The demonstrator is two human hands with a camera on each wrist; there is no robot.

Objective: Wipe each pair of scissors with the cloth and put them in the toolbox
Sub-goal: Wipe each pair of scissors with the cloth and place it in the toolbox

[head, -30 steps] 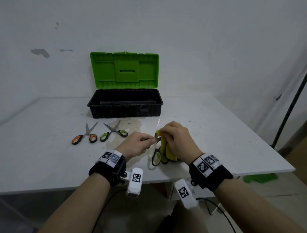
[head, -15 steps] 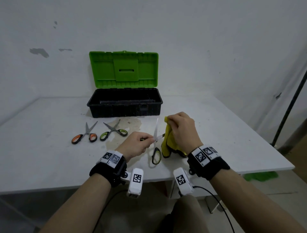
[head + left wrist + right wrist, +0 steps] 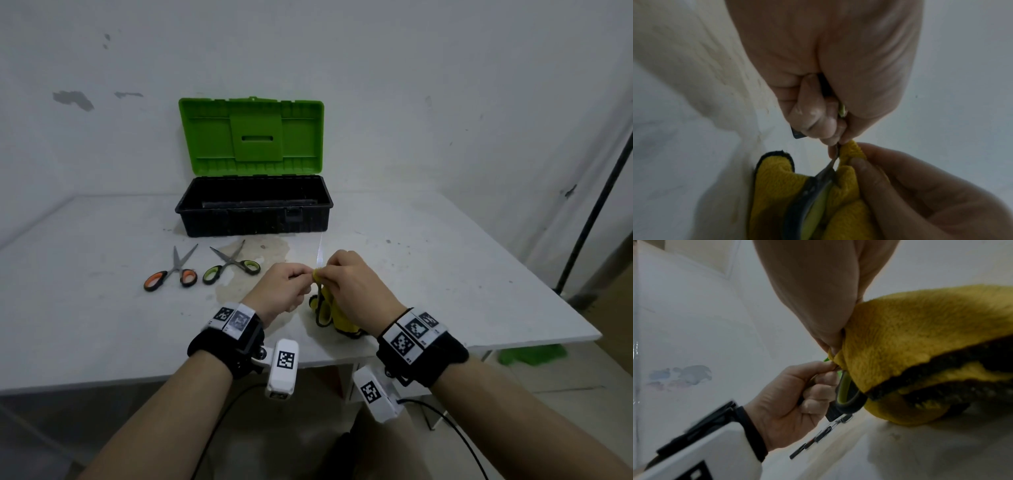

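Black-handled scissors with green-yellow loops (image 3: 321, 310) stand over the table's front, one blade tip (image 3: 320, 253) pointing up. My left hand (image 3: 291, 282) grips them near the pivot, fingers curled (image 3: 818, 123). My right hand (image 3: 342, 279) pinches the yellow cloth (image 3: 342, 320) against the blade just beside the left fingers; the fold round the blade shows in the left wrist view (image 3: 851, 151). One loop handle (image 3: 847, 394) hangs below the cloth (image 3: 920, 337). The open toolbox (image 3: 253, 222), black with a green lid (image 3: 251, 135), stands behind.
Two more pairs lie flat left of my hands: orange-handled scissors (image 3: 173, 274) and green-handled scissors (image 3: 233, 267). A brownish stain (image 3: 253, 253) marks the white table (image 3: 445, 274). A dark pole (image 3: 596, 212) leans at the right, off the table.
My right hand, lifted up and right with the cloth half a second ago, has come back down onto the blade next to my left hand. The left hand barely moved.
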